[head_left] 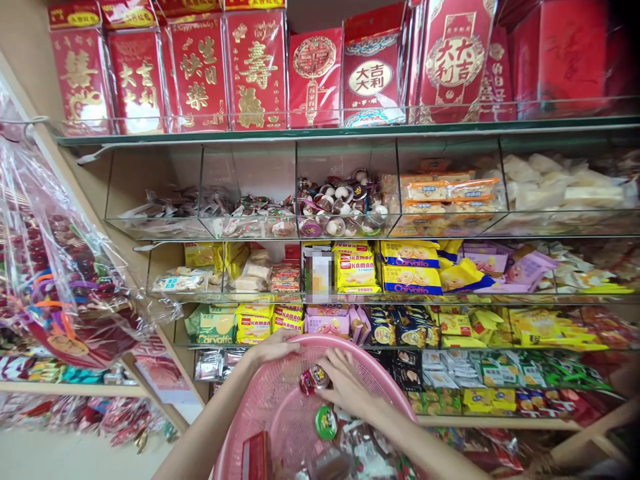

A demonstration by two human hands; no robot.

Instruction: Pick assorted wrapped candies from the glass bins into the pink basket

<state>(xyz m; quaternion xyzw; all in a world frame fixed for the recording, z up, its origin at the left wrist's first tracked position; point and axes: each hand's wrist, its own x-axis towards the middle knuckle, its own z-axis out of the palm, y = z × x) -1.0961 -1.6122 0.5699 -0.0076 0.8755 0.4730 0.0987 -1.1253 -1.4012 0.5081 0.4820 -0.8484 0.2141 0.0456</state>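
Placing or picking small cups (pixel 307 383) inside the pink basket (pixel 250 403) seems in hand: left hand (pixel 277 348) clasps its rim, right hand (pixel 347 385) grasping or released, I cannot tell; next needs a steady basket

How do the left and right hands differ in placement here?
The left hand is at the rim of the pink basket, while the right hand is inside it. The right hand is at small round containers; the left hand is away from them. Both hands are bare.
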